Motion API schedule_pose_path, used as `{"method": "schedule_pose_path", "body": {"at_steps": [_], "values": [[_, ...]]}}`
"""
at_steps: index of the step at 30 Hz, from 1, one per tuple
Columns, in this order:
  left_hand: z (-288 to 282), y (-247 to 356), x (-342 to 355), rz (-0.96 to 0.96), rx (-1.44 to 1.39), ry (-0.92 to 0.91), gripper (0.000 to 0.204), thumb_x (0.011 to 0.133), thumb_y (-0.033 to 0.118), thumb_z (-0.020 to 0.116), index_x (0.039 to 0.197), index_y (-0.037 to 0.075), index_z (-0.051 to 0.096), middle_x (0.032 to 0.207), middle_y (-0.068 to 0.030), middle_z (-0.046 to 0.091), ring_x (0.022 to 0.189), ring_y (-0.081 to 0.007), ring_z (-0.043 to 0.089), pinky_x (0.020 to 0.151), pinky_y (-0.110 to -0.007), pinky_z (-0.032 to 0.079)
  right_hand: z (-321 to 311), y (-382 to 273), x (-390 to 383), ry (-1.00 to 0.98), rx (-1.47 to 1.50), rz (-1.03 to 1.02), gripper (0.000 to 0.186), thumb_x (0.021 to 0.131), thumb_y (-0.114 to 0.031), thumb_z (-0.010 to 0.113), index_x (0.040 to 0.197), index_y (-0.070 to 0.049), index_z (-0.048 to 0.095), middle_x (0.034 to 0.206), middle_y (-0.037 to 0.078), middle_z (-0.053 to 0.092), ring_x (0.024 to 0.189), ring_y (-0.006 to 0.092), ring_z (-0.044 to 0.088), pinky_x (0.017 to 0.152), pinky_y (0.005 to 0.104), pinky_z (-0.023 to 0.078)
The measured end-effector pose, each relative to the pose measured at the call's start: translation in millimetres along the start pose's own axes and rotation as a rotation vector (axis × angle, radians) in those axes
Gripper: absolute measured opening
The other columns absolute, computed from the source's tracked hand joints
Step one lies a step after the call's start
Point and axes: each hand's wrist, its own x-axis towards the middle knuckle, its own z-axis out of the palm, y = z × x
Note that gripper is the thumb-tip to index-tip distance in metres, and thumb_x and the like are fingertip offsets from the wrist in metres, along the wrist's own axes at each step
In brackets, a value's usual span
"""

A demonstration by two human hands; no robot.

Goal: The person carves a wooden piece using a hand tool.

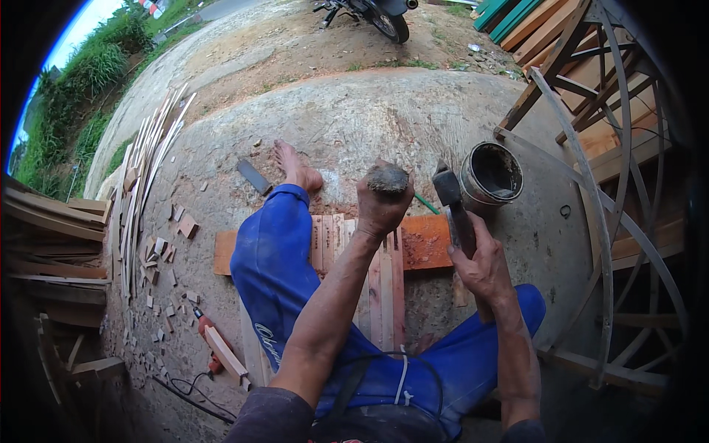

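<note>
My left hand [384, 209] is closed round a short, thick piece with a rough grey-brown end [388, 179]; its kind is unclear. To its right, my right hand [484, 260] grips a hammer [446, 186] with a dark metal head, held up beside the bucket. Below both hands, several narrow wooden strips [385, 292] lie side by side between my legs. Their far ends rest across an orange-brown plank [426, 242] with crumbs of debris on it. Some strips at the left have small dark notches or marks. Neither hand visibly touches the strips.
A dirty bucket [492, 173] stands close by my right hand. At the left are scattered wood offcuts [159, 251], a red corded power tool [209, 340] and long thin slats [151, 162]. A dark flat block [254, 177] lies near my foot. Curved frames [609, 184] crowd the right side.
</note>
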Motion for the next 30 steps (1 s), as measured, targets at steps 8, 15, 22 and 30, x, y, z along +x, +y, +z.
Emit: {"method": "schedule_pose_path", "body": {"at_steps": [8,15,22,30], "values": [[-4,-6,-10,-0.014,-0.062,-0.024,0.017,0.080,0.008,0.073,0.080,0.002,0.057,0.069,-0.0111,0.061,0.063,-0.0242,0.062,0.062,-0.036,0.050,-31,-77,8,0.068,-0.128,-0.338,0.055,0.087,-0.004,0.063,0.139,-0.003,0.042,0.109,0.028,0.066,0.100,0.0422,0.068,0.083,0.0452,0.056],[-4,9,-15,-0.009,0.026,-0.089,0.017,0.080,0.013,0.071,0.096,0.008,0.071,0.089,-0.0091,0.071,0.079,-0.0257,0.070,0.069,-0.035,0.054,-18,-78,20,-0.224,-0.660,-0.220,0.061,0.084,-0.005,0.063,0.140,-0.004,0.040,0.096,0.024,0.066,0.085,0.0445,0.068,0.072,0.0502,0.057],[-6,-18,-2,0.020,0.220,-0.049,0.017,0.080,0.013,0.069,0.096,0.009,0.071,0.085,-0.0106,0.071,0.077,-0.0285,0.069,0.069,-0.038,0.054,-17,-80,15,-0.147,-0.549,-0.309,0.058,0.087,-0.011,0.062,0.140,-0.005,0.041,0.093,0.023,0.066,0.081,0.0427,0.069,0.071,0.0491,0.058],[-3,-3,-16,-0.153,-0.152,-0.038,0.021,0.081,0.010,0.076,0.096,0.000,0.068,0.086,-0.0078,0.071,0.077,-0.0162,0.068,0.072,-0.032,0.053,-42,-126,17,0.113,-0.162,-0.512,0.060,0.083,0.003,0.062,0.139,-0.006,0.043,0.100,0.026,0.066,0.088,0.0445,0.069,0.070,0.0480,0.057]]}}
